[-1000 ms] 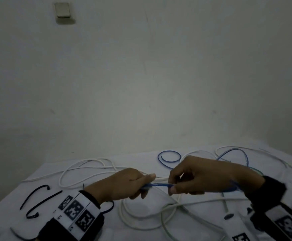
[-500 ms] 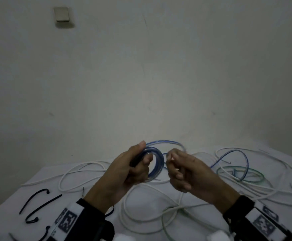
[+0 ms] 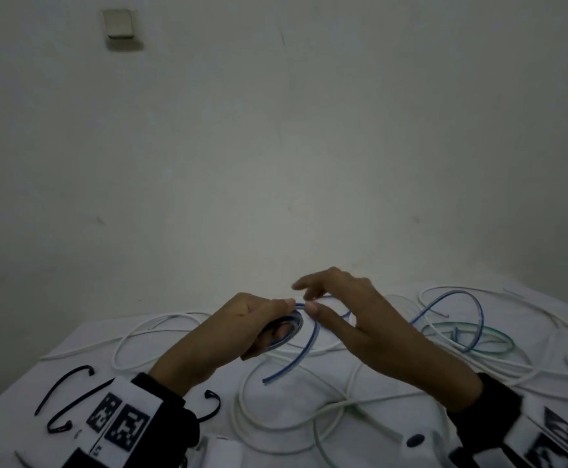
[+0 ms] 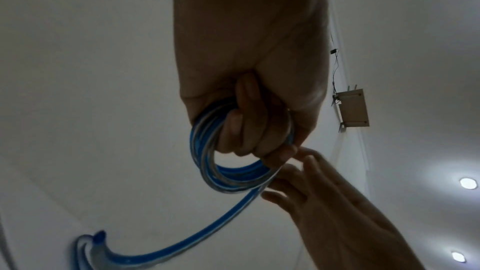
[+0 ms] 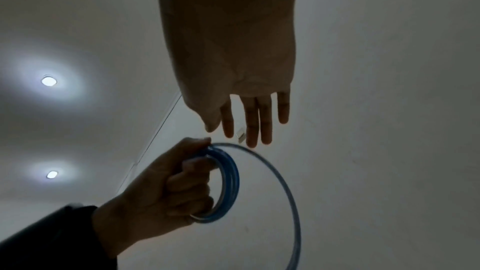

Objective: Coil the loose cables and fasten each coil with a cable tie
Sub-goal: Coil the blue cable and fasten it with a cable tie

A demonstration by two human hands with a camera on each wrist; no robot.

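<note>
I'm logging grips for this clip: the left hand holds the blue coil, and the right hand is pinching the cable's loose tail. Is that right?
Not quite. The left hand does grip the blue coil, but the right hand pinches nothing: the right wrist view shows its fingers straight and spread, and the loose tail hangs free.

White table [image 3: 83, 346]: loose cables [image 3: 161, 327], black ties [image 3: 63, 383].

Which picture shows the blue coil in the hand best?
The left wrist view: the blue coil fills it, loops clear around the left hand. The right wrist view shows it smaller; the head view mostly hides it behind fingers.
</note>
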